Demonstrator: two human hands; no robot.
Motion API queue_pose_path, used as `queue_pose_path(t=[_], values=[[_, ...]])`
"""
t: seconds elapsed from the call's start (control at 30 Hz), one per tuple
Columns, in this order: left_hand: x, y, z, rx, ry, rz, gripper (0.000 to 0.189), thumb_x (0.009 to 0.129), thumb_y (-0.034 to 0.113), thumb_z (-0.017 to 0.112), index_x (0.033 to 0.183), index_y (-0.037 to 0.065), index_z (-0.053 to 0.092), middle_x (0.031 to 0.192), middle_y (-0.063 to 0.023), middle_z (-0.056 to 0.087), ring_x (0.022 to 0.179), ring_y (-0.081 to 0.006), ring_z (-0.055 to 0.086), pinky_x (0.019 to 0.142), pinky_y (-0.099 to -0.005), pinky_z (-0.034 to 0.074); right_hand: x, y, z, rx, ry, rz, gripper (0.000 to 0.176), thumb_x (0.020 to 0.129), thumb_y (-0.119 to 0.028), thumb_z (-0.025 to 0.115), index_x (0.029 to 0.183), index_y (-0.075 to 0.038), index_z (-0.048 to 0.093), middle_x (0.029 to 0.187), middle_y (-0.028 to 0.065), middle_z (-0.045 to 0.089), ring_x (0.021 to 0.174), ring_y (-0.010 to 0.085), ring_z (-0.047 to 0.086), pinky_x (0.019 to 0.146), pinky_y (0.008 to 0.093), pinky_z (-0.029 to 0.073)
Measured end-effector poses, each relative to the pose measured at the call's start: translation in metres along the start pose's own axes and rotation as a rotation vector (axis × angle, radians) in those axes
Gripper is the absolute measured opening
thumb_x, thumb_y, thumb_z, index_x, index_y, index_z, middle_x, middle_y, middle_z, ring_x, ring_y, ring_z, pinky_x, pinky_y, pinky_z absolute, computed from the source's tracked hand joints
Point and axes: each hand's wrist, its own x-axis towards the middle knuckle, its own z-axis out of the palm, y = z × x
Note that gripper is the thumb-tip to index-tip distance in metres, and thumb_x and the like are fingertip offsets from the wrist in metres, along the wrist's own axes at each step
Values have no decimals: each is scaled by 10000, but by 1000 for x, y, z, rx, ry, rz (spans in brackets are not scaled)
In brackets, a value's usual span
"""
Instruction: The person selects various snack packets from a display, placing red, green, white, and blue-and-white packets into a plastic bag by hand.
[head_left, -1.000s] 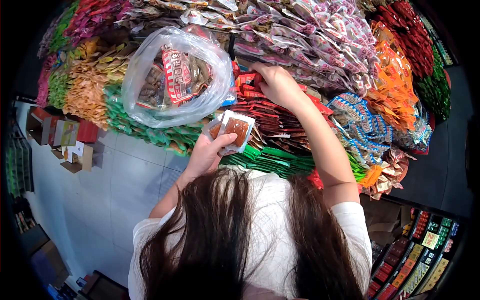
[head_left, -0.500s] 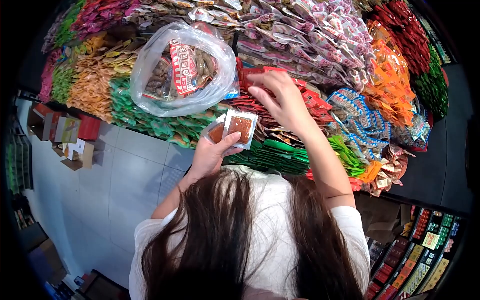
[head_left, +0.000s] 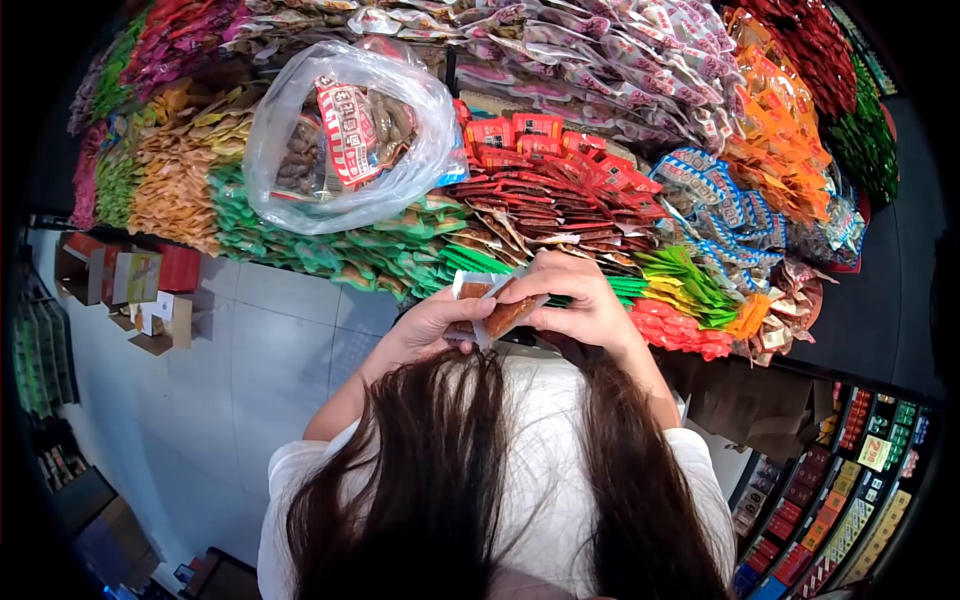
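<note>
Close to my chest, my left hand (head_left: 432, 325) grips small clear snack packets (head_left: 505, 318) with reddish-brown contents. My right hand (head_left: 582, 298) is closed on the upper right edge of the front packet, so both hands hold it. That packet is tilted, and a second packet (head_left: 472, 288) shows behind it in my left hand. Beyond my hands are rows of red snack packets (head_left: 545, 190). Left of them sits an open clear plastic bag (head_left: 268, 165) with brown packaged snacks and a red-and-white label inside.
Green packets (head_left: 300, 230) line the counter's near edge on the left. Blue-and-white packets (head_left: 715, 205) and orange packets (head_left: 785, 150) are piled to the right. Open cardboard boxes (head_left: 165, 320) stand on the floor at left. A product shelf (head_left: 825, 500) is at lower right.
My right hand has come down from above the red packets to the packets in my left hand and taken hold of one. The front packet is now tilted.
</note>
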Motion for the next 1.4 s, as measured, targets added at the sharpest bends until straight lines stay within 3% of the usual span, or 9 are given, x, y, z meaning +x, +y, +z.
queue_pose_path(t=[0.1, 0.23, 0.3, 0.43, 0.57, 0.63, 0.83, 1.1, 1.4], values=[[2, -5, 1, 67, 32, -7, 375, 907, 268, 689, 1189, 52, 570, 930, -47, 680, 734, -122, 681, 471, -189, 477, -10, -5, -1, -151, 60, 86, 271, 780, -164, 760, 1022, -49, 717, 978, 95, 648, 915, 234, 620, 784, 337, 482], [2, -7, 12, 197, 257, 308, 338, 926, 272, 668, 1145, 24, 596, 947, -43, 686, 771, -146, 681, 540, -249, 527, -5, -9, 6, -159, 300, 70, 233, 825, -192, 726, 992, -38, 674, 957, 113, 630, 976, 259, 607, 821, 357, 471], [1, -4, 13, 376, 142, 572, 324, 902, 213, 704, 1141, 17, 608, 937, -25, 684, 821, -107, 653, 633, -238, 533, -3, -16, 8, -147, 252, 178, 219, 854, -192, 705, 989, -26, 660, 955, 111, 638, 920, 252, 623, 797, 349, 485], [2, -11, 6, 595, 232, 568, 297, 818, 116, 793, 1056, 6, 653, 960, -16, 687, 844, -63, 620, 786, -231, 503, 0, -22, 15, -47, 132, 333, 212, 914, -177, 672, 1008, 7, 628, 916, 92, 663, 765, 201, 666, 697, 308, 523], [-1, -2, 9, 412, 337, 519, 265, 823, 113, 790, 1039, 18, 668, 955, -28, 697, 790, -75, 632, 646, -229, 524, 7, -30, 17, 487, 340, 501, 245, 858, -124, 733, 1042, 14, 649, 894, 79, 684, 830, 156, 666, 730, 285, 530], [3, -2, 6, 415, 333, 540, 285, 825, 106, 787, 1065, 17, 662, 948, -38, 700, 785, -92, 649, 588, -232, 526, 8, -19, 12, -76, 289, 248, 213, 852, -104, 728, 1020, 16, 674, 924, 95, 692, 841, 168, 668, 730, 288, 528], [8, 14, 5, 275, 321, 578, 296, 884, 53, 638, 1165, -33, 604, 1022, -114, 682, 862, -208, 693, 619, -278, 555, 50, -10, -35, -523, 633, 74, 177, 854, -18, 676, 1030, -6, 685, 938, 116, 681, 784, 200, 647, 702, 298, 508], [15, 34, -5, 267, 285, 586, 384, 842, 0, 575, 1222, -48, 550, 1094, -130, 650, 898, -252, 692, 668, -320, 593, 90, 27, -75, -864, 337, -25, 200, 839, -54, 656, 1035, -80, 681, 947, 108, 670, 915, 313, 636, 772, 401, 523], [27, 44, -14, 426, 310, 551, 367, 892, 35, 649, 1225, -9, 500, 1055, -69, 619, 905, -146, 654, 704, -278, 594, 92, 47, -78, -759, 212, 73, 219, 833, -19, 653, 1051, -30, 674, 956, 153, 682, 872, 335, 662, 760, 383, 527]])
